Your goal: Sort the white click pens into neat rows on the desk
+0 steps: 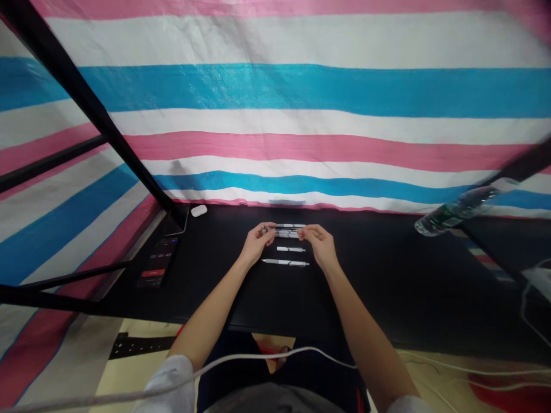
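My left hand [257, 243] is closed in a pinch at the left ends of two white-and-grey pens lying close together. The nearer of these is a pen [286, 234] whose right end sits at the fingertips of my right hand [319, 243], also closed. Just behind it is another pen [293, 225], and I cannot tell whether it is held or resting. A small silvery tip shows by my left fingers. In front of the hands lie a short white pen barrel [291, 249] and a full-length white-and-grey pen [286, 263], roughly parallel.
The black table [370, 287] carries a phone [158, 264] showing a timer and a white earbud case [198, 210] on the left. A plastic bottle [456, 211] leans at the right. Black frame bars flank a striped sheet [301, 92]. A white cable [258, 357] crosses near my lap.
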The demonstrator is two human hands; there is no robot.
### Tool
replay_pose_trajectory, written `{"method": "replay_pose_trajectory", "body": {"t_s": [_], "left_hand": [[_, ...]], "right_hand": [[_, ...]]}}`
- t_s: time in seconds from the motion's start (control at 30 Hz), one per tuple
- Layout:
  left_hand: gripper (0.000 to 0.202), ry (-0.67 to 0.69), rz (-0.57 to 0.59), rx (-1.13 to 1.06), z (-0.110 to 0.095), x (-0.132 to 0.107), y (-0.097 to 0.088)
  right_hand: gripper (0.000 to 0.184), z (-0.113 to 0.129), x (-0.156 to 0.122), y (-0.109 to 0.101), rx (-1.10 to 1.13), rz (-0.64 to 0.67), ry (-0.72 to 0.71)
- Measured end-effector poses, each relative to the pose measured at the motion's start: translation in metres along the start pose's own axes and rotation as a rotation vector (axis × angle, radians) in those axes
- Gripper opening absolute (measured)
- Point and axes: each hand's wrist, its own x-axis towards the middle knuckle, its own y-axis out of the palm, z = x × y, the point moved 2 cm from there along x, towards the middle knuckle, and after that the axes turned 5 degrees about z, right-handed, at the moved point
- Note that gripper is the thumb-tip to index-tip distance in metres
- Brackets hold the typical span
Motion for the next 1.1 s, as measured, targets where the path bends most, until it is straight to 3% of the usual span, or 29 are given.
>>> {"method": "replay_pose_trajectory", "body": {"t_s": [0.27,0.53,1.1], "left_hand": [[0.028,0.075,-0.045,0.036,0.001,0.003,-0.011],[0.028,0.037,-0.112,0.227,0.000,0.002,-0.014],[0.030,0.030,-0.138,0.287,-0.001,0.002,-0.014]], "right_hand": [[0.026,0.001,0.005,-0.010,0.004,-0.061,-0.050],[0.030,0.000,0.003,-0.007,-0.011,-0.047,-0.014],[0.031,0.000,0.001,-0.004,0.028,-0.051,0.020]]}}
